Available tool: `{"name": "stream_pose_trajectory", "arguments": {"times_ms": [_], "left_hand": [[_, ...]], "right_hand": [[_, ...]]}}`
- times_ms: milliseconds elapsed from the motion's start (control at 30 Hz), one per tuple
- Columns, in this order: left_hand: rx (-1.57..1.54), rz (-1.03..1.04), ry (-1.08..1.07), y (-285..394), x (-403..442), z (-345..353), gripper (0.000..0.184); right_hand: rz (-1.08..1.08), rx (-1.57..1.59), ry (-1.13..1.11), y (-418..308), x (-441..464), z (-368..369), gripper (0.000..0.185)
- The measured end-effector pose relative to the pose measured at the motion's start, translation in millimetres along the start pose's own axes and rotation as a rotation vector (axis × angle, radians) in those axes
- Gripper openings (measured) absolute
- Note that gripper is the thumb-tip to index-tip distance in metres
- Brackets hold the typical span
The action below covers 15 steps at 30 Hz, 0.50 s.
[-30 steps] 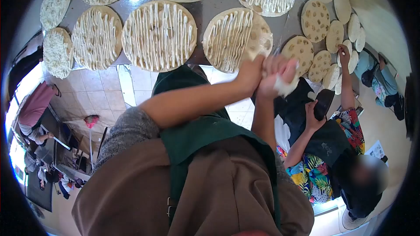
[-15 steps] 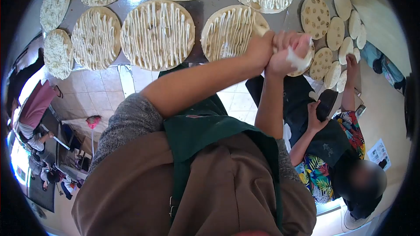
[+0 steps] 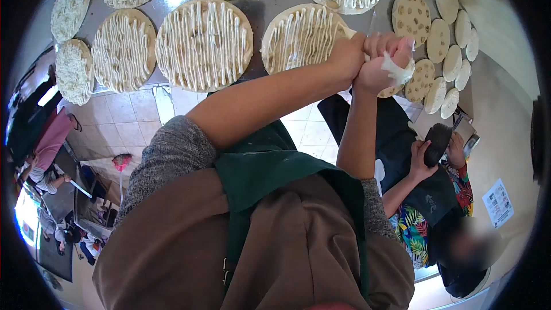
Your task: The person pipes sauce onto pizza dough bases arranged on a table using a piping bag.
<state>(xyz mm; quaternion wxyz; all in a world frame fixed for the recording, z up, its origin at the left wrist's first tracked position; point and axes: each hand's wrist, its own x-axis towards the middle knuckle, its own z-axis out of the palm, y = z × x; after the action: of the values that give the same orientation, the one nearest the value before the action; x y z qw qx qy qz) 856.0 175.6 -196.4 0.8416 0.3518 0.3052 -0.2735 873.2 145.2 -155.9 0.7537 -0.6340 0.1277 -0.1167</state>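
Note:
Over the long table's near edge, both my hands grip one piping bag (image 3: 400,72). My left hand (image 3: 346,54) is closed around its front part, and the pale tip pokes out toward a round dough base (image 3: 301,37). Wrapped round the back part is my right hand (image 3: 381,63), with crumpled white plastic showing past the fingers. White cream lines cover most of that dough base; its right side lies partly behind my hands. Just left is another round dough base (image 3: 204,45) striped with cream.
More cream-striped rounds, and some with shredded white topping (image 3: 74,72), lie along the metal table (image 3: 261,23). Smaller rounds dotted with brown pieces (image 3: 411,18) and plain ones fill the right end. A co-worker (image 3: 425,195) at right holds a dark bowl (image 3: 438,142).
My hands have shifted slightly right, still gripping the piping bag. The co-worker's far hand has drawn back from the small rounds to the dark bowl.

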Motion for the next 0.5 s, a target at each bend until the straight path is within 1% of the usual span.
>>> {"name": "stream_pose_trajectory", "arguments": {"times_ms": [100,133,167,200,233,300,400,433,500], "left_hand": [[0.188,0.013,0.033,-17.8,-18.3,-7.8,0.036],[0.249,-0.001,0.077,-31.9,-29.8,-10.6,0.035],[0.438,0.080,0.031,-50.5,-42.4,-18.4,0.034],[0.623,0.170,0.000,-68.6,-55.1,-26.1,0.033],[0.302,-0.074,0.060,-72.8,-66.6,-21.7,0.030],[0.033,-0.283,0.088,-78.6,-72.5,-19.0,0.031],[0.071,-0.062,0.035,-70.8,-42.1,-11.4,0.034],[0.002,-0.115,0.069,-52.6,-29.7,-5.1,0.036],[0.100,0.009,0.025,-20.1,-11.4,3.5,0.035]], "right_hand": [[0.039,0.019,0.047,1.3,-20.2,-16.2,0.039],[0.057,0.002,0.052,4.3,-34.4,-29.1,0.039],[0.022,-0.139,0.073,-1.8,-52.4,-30.8,0.039],[0.127,0.027,0.075,-1.4,-68.6,-44.1,0.039],[0.200,0.042,0.130,-6.9,-82.5,-47.1,0.041],[0.230,0.050,0.154,-6.4,-91.3,-55.5,0.041],[0.089,-0.025,0.093,-7.7,-58.4,-36.5,0.042],[0.078,0.008,0.101,-4.2,-42.1,-33.1,0.041],[0.032,0.048,-0.013,-0.3,-12.8,-25.5,0.039]]}}
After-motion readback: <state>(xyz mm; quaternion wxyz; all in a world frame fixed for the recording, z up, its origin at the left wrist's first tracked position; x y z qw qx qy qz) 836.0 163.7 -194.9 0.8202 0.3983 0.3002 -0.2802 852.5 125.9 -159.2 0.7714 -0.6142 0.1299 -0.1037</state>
